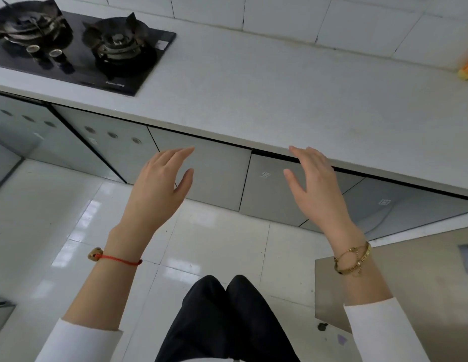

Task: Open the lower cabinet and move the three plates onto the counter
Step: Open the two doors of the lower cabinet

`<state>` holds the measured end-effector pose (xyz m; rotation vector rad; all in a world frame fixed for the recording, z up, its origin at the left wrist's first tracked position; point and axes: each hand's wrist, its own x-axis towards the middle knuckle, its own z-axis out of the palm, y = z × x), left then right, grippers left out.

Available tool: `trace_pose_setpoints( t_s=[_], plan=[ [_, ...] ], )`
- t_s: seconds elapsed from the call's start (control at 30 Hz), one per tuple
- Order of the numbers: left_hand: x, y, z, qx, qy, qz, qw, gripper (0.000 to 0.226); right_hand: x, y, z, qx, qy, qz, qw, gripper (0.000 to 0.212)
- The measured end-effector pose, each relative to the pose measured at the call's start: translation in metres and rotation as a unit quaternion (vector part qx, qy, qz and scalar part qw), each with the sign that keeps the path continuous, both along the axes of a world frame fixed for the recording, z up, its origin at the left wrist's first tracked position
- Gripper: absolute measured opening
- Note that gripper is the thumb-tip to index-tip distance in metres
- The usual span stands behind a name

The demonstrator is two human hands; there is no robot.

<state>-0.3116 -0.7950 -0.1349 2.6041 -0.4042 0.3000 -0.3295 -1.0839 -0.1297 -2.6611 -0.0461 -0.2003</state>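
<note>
Standing over the tabletop, a wide pale slab w/ plenty of bare surface for 3 plates; judged the landing zone, approx. centre, right of the hob. Below it run the lower cabinet doors, glossy grey panels, all closed; no handle is visible, so the take-hold point is judged to be the dark gap under the tabletop lip, at a door's top edge. Which door hides the plates cannot be told; the plates are not in view, presumably inside. Doors look stiff and light on hinges; slick face gives poor purchase, so hook the edge, not the face.

Plates, by judgement: rigid, fragile, smooth, moderately heavy if stacked. Take at the rim w/ thumb on top, fingers under; 1 at a time is safer.

A steel-faced unit stands at lower right and may crowd a door's swing. An orange item sits at the far right tabletop edge, well apart.

Left hand: grip spread, holding nothing, before the centre door. Right hand: grip spread, empty, fingertips near the tabletop lip; contact cannot be told.
</note>
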Motion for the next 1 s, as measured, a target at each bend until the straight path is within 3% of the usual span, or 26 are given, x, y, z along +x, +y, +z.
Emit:
trace_pose_setpoints(
  t_s=[0.6, 1.0],
  plan=[
    [0.040, -0.009, -0.303, 0.031, -0.102, -0.008, 0.994, 0.040, 0.056, -0.008, -0.287, -0.014, -0.173, 0.024, 0.985, 0.045],
    [0.068, -0.027, -0.367, 0.015, -0.175, -0.033, 0.984, 0.040, 0.089, -0.006, -0.337, -0.025, -0.253, 0.036, 0.966, 0.046]
  ],
)
